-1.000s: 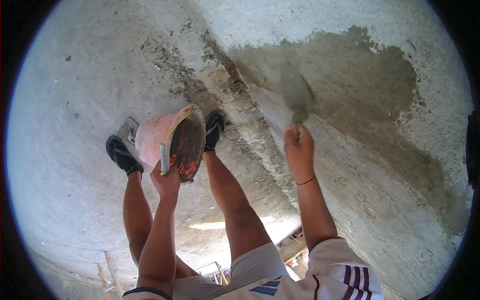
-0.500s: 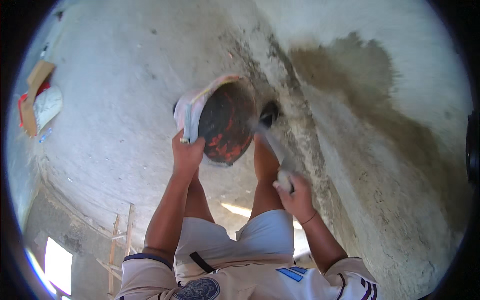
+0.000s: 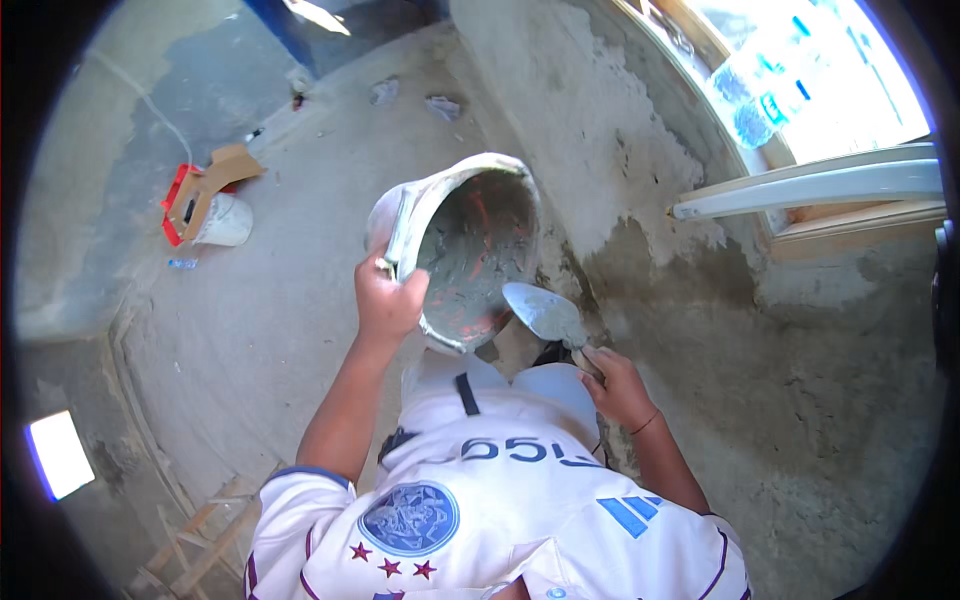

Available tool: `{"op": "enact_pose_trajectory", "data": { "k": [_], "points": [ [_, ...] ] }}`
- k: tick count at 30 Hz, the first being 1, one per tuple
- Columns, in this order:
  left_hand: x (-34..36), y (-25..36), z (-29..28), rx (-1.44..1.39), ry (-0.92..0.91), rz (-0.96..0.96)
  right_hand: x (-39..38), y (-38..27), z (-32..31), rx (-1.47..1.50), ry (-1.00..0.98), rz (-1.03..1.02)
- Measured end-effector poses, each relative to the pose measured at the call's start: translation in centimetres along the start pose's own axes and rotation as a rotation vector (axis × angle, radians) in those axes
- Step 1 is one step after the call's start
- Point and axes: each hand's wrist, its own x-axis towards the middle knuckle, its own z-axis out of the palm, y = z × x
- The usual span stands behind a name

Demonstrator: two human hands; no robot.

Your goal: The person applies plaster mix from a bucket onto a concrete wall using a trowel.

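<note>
A bucket point(image 3: 470, 245) is tilted so that its mouth faces me, with wet grey mortar and some reddish patches on its inner wall. Its near left rim is gripped by my left hand point(image 3: 388, 306), the thumb over the edge. In my right hand point(image 3: 618, 388), the fingers are closed round the handle of a trowel point(image 3: 540, 309). The trowel's metal blade points up and left toward the bucket's lower right rim and carries a little mortar near the handle end.
A wall point(image 3: 640, 290) with damp patches rises at right, below a window frame point(image 3: 850, 235) with plastic bottles point(image 3: 755, 120). At left, a white bucket point(image 3: 228, 220) stands by a cardboard box point(image 3: 232, 168). A wooden ladder-like frame point(image 3: 205, 545) is at lower left.
The view has swung up and right, bringing the window and bottles in. The bucket has come up closer to me. The trowel, blurred before, now shows its broad blade beside the bucket's rim.
</note>
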Motion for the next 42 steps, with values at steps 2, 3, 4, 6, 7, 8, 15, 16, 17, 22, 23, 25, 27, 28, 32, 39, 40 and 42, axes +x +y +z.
{"op": "enact_pose_trajectory", "data": {
  "k": [2,3,4,6,7,8,15,16,17,22,23,25,27,28,32,39,40,42],
  "points": [
    [-0.4,1.7,-0.2,-0.016,0.029,0.087,0.0,-0.8,-0.6,-0.032,-0.022,-0.008],
    [-0.4,2.2,0.1,-0.079,0.085,0.138,0.6,-1.1,-0.6,-0.05,0.031,-0.094],
    [-0.6,2.6,-0.2,-0.048,0.102,0.161,0.7,-1.5,-0.9,-0.072,0.093,-0.176],
    [-0.9,4.3,-1.2,-0.018,0.111,0.192,0.6,-4.2,-2.2,-0.103,0.077,-0.144],
    [-1.0,5.3,-1.3,-0.1,0.116,0.215,0.8,-5.5,-3.0,-0.137,0.061,-0.106],
    [-1.0,6.3,-1.2,-0.182,0.115,0.239,1.0,-6.5,-3.6,-0.201,0.104,-0.177],
    [-1.7,9.3,-3.0,-0.258,0.032,0.268,2.6,-11.6,-5.6,-0.452,0.066,-0.267],
    [-1.9,9.7,-3.2,-0.267,0.046,0.273,3.1,-12.2,-5.6,-0.491,0.055,-0.277],
    [-2.2,10.3,-3.4,-0.288,0.037,0.263,3.4,-12.8,-5.7,-0.53,0.043,-0.288],
    [-2.8,10.6,-3.7,-0.336,0.057,0.289,4.5,-15.1,-5.8,-0.592,-0.05,-0.297],
    [-2.8,10.3,-4.0,-0.333,0.068,0.286,4.6,-15.1,-5.7,-0.596,-0.059,-0.294],
    [-2.8,9.4,-4.7,-0.285,0.033,0.253,4.7,-15.1,-5.7,-0.607,-0.066,-0.293],
    [-3.4,9.7,-4.3,-0.293,0.056,0.239,4.7,-14.7,-5.4,-0.611,-0.081,-0.289],
    [-3.5,10.0,-4.2,-0.309,0.064,0.241,4.8,-14.5,-5.5,-0.599,-0.069,-0.301],
    [-3.7,10.0,-4.0,-0.299,0.079,0.22,5.3,-14.4,-5.1,-0.616,-0.065,-0.307],
    [-4.5,9.9,-4.0,-0.299,0.09,0.224,5.9,-14.6,-3.7,-0.637,-0.091,-0.31],
    [-4.6,9.7,-3.9,-0.291,0.085,0.232,6.0,-14.2,-3.5,-0.639,-0.063,-0.327],
    [-4.8,9.6,-3.8,-0.309,0.096,0.242,6.0,-13.7,-3.0,-0.645,-0.032,-0.343]
  ]
}}
